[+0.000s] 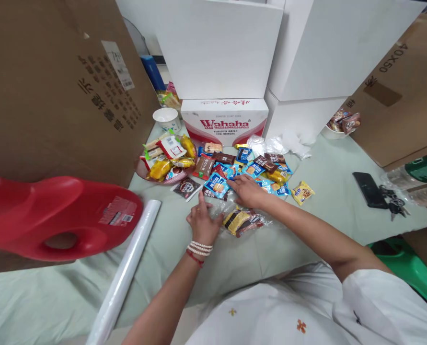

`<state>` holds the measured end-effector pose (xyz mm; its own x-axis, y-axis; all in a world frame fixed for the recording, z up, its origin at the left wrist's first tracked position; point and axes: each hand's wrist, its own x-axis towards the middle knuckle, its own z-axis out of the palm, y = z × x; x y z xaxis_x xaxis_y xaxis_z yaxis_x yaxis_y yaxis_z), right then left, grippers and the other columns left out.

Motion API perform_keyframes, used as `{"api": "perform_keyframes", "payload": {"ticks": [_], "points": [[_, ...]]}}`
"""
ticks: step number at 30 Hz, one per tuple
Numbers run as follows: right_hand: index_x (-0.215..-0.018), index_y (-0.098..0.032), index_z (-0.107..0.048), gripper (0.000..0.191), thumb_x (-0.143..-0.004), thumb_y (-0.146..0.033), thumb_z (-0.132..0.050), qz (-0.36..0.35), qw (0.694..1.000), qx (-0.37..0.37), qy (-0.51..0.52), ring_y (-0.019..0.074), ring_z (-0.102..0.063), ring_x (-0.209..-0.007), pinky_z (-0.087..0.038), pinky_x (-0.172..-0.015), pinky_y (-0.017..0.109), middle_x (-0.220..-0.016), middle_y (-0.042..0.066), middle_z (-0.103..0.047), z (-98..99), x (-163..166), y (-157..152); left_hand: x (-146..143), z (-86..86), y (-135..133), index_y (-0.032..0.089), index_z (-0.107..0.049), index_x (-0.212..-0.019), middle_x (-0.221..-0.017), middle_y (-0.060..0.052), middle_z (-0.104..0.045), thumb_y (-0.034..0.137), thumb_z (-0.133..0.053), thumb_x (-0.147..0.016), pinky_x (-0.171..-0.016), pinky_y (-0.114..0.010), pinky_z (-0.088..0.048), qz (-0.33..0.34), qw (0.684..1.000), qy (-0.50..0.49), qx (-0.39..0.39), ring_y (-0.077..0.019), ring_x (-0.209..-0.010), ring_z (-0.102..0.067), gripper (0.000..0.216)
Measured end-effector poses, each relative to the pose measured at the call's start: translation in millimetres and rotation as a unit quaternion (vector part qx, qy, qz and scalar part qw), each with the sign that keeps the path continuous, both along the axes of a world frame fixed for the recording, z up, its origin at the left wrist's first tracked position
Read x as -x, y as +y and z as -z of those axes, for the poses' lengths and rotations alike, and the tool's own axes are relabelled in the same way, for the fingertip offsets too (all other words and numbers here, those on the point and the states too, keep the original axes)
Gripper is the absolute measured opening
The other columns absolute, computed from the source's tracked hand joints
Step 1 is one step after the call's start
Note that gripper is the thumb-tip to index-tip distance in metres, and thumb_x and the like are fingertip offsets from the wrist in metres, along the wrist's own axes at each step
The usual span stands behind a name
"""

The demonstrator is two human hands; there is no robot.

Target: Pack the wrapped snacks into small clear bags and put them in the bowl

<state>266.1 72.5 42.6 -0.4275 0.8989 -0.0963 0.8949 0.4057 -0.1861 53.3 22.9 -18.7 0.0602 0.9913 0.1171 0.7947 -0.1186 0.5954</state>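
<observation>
though creased, green cloth (pixel 324 191) beneath snacks (pixel 216 184)

On the cloth-covered worktop (pixel 335 182), a phone (pixel 370 190) and keys (pixel 396 203) are set at the right. A white roll (pixel 127 268) is laid beside a red plastic object (pixel 91 211). The Wahaha box (pixel 225 125) is flanked by a cup (pixel 168 124); brown cartons (pixel 65 86) are seen at both sides.

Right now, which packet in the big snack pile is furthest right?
The small yellow packet with the cookie picture: the heaped blue packets and brown packets all lie further left.
</observation>
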Motion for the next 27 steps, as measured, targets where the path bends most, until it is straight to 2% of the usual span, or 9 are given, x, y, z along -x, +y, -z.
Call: {"api": "perform_keyframes", "payload": {"ticks": [2, 5, 9, 13, 16, 18, 20, 23, 27], "points": [[-0.129, -0.007, -0.066, 0.044, -0.086, -0.013, -0.066, 0.012, 1.0, 0.023, 0.005, 0.0314, -0.054, -0.124, -0.038, -0.107, 0.04, -0.122, 0.02, -0.07, 3.1, 3.7, 5.0, 0.7, 1.7, 2.3, 0.012, -0.028, -0.16, -0.091, -0.008, -0.073, 0.037, -0.068, -0.078, -0.095, -0.052, -0.041, 0.007, 1.0, -0.012, 0.008, -0.0348, -0.102, -0.062, 0.095], [-0.104, -0.011, -0.075, 0.023, -0.091, -0.011, -0.056, -0.011, 0.998, 0.06, 0.033, 0.0254, -0.062, -0.103, -0.042, -0.093, 0.032, -0.102, 0.014, -0.074, -8.6, 1.4, -2.5, -0.2, 3.7, 5.8, 0.016, -0.061, -0.134, -0.075, -0.005, -0.068, 0.036, -0.066, -0.079, -0.09, -0.049, -0.041, 0.021, 1.0, -0.005, 0.016, -0.0316, -0.09, -0.062, 0.059], [-0.116, -0.019, -0.073, 0.028, -0.095, -0.016, -0.056, -0.111, 0.991, 0.072, 0.034, 0.0212, -0.062, -0.087, -0.04, -0.073, 0.028, -0.1, 0.009, -0.069, -27.2, 2.2, -42.8, -1.2, 1.3, 6.0, 0.022, -0.072, -0.083, -0.071, -0.006, -0.065, 0.034, -0.063, -0.083, -0.09, -0.048, -0.041, 0.059, 0.997, 0.024, 0.032, -0.0303, -0.092, -0.06, 0.015], [-0.142, -0.031, -0.062, 0.044, -0.1, -0.022, -0.054, -0.183, 0.98, 0.073, -0.012, 0.0228, -0.059, -0.085, -0.037, -0.071, 0.03, -0.098, 0.009, -0.066, -20.8, 3.1, -88.1, 14.2, -1.6, -4.9, 0.023, -0.075, -0.09, -0.101, -0.011, -0.07, 0.038, -0.068, -0.082, -0.099, -0.054, -0.041, 0.066, 0.997, 0.034, 0.009, -0.0355, -0.116, -0.055, 0.018], [-0.144, -0.033, -0.062, 0.047, -0.101, -0.017, -0.05, -0.18, 0.982, 0.061, -0.002, 0.0232, -0.057, -0.09, -0.039, -0.079, 0.032, -0.101, 0.01, -0.063, -9.2, -0.8, -102.4, 37.6, -6.0, -19.8, 0.026, -0.076, -0.09, -0.123, -0.01, -0.067, 0.035, -0.068, -0.081, -0.11, -0.058, -0.035, 0.096, 0.995, 0.035, -0.021, -0.038, -0.135, -0.046, 0.015], [-0.144, -0.032, -0.062, 0.047, -0.101, -0.016, -0.049, -0.173, 0.983, 0.06, 0.008, 0.023, -0.055, -0.09, -0.04, -0.084, 0.034, -0.102, 0.01, -0.061, -3.3, -1.3, -104.0, 49.9, -13.0, -30.0, 0.024, -0.072, -0.084, -0.117, -0.009, -0.069, 0.031, -0.062, -0.084, -0.104, -0.052, -0.042, 0.116, 0.993, 0.012, -0.01, -0.0337, -0.126, -0.055, 0.013], [-0.142, -0.03, -0.064, 0.046, -0.101, -0.015, -0.048, -0.162, 0.985, 0.06, 0.019, 0.0229, -0.054, -0.09, -0.041, -0.088, 0.036, -0.102, 0.01, -0.06, 1.2, 1.6, -104.0, 52.1, -22.9, -38.4, 0.022, -0.067, -0.083, -0.095, -0.006, -0.072, 0.033, -0.056, -0.089, -0.086, -0.039, -0.051, 0.114, 0.991, -0.051, 0.038, -0.0246, -0.096, -0.066, 0.018], [-0.139, -0.027, -0.066, 0.046, -0.1, -0.011, -0.048, -0.144, 0.987, 0.047, 0.049, 0.0242, -0.054, -0.093, -0.041, -0.096, 0.041, -0.103, 0.011, -0.061, 6.8, 8.6, -106.8, 32.9, -36.3, -46.7, 0.021, -0.061, -0.084, -0.069, 0.001, -0.066, 0.042, -0.051, -0.096, -0.064, -0.028, -0.048, 0.089, 0.977, -0.157, 0.114, -0.0156, -0.063, -0.06, 0.026], [-0.136, -0.02, -0.065, 0.044, -0.097, -0.009, -0.049, -0.13, 0.981, 0.022, 0.143, 0.0288, -0.054, -0.112, -0.04, -0.105, 0.048, -0.116, 0.016, -0.062, 15.5, 5.5, -119.4, -11.1, -40.1, -53.2, 0.02, -0.068, -0.099, -0.09, -0.004, -0.072, 0.032, -0.047, -0.097, -0.075, -0.031, -0.054, 0.114, 0.976, -0.174, 0.059, -0.0176, -0.08, -0.067, 0.024]]}}
